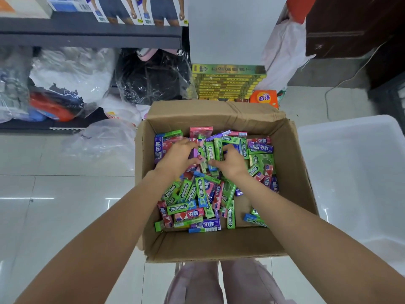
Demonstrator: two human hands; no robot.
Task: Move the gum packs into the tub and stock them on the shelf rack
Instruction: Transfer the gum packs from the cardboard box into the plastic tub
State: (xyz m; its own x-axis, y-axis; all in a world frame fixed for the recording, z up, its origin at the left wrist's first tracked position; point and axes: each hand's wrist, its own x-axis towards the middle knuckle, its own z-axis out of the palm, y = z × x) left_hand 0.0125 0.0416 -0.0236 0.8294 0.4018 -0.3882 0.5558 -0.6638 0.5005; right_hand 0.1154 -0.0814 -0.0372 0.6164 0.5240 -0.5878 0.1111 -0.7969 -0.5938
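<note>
Cardboard box (219, 244) of gum packs (190, 207); white tub (359, 172) on the floor beside its right edge.
Left hand (177, 156) and right hand (232, 162), fingers curled, gather upright green packs (211, 150) between them.

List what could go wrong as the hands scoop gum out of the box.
1. Both hands, left hand and right hand, gather loose gum packs together; a big handful may spill some onto the floor.
2. The white tub sits beside the cardboard box, to its right, so packs could drop crossing the box wall.
</note>
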